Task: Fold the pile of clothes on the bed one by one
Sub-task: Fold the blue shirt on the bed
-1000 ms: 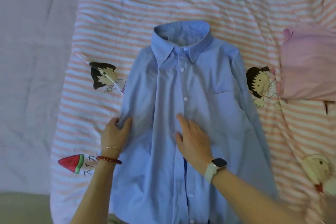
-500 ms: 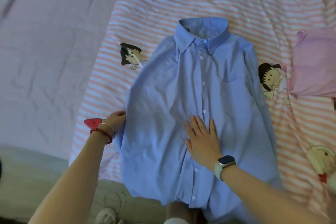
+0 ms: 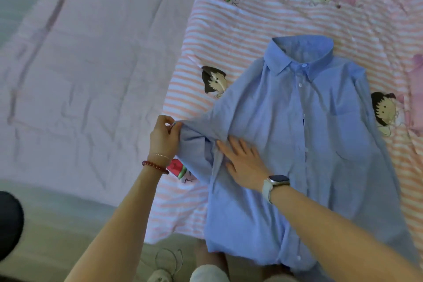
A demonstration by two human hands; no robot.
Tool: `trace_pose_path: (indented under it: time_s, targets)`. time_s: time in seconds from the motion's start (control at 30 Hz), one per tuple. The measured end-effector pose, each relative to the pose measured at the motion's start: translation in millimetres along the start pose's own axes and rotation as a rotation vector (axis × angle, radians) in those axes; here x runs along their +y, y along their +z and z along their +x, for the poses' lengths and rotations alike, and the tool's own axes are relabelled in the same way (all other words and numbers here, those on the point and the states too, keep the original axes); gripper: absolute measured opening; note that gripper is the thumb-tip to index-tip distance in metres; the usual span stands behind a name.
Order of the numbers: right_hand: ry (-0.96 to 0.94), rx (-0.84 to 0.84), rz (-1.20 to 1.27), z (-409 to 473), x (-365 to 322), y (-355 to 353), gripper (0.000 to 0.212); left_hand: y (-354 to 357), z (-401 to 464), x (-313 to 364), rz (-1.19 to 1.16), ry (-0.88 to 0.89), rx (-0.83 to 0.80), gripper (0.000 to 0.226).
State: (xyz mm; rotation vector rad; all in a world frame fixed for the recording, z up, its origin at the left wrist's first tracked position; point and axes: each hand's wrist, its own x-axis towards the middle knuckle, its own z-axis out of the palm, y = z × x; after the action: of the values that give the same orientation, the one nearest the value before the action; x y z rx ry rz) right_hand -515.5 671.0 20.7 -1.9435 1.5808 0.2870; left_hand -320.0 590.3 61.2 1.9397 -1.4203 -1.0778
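Left hand (image 3: 164,136) pinching light-blue cotton button-up shirt (image 3: 304,151) at bed's (image 3: 91,64) near edge; right hand (image 3: 243,162) pressing flat, fingers straight.

A striped quilt (image 3: 263,18), pink and white with cartoon children and watermelon slices printed on it, covers the bed. Left of the quilt lies a plain lilac sheet (image 3: 91,64), creased. Below the quilt's near edge shows a pale floor (image 3: 57,224); a dark round thing (image 3: 9,224) sits at its far left. The light is soft and cool.
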Motion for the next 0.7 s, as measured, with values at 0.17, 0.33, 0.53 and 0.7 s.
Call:
trace_pose_path:
  time_s: [0.17,0.33,0.53,0.7]
  targets:
    - [0.208,0.152,0.499,15,-7,-1,0.04,-17,15,-10,-0.23,0.027,-0.184,0.008]
    - [0.366,0.145,0.608,19,-15,-10,0.029,-14,-6,-48,-0.141,-0.129,-0.463,0.04]
    - [0.411,0.017,0.582,33,-19,-20,0.035,-35,20,-33,-0.175,0.014,-0.404,0.029]
    - [0.406,-0.095,0.65,34,-21,-47,0.038,-48,52,22,0.115,0.607,-0.047,0.017]
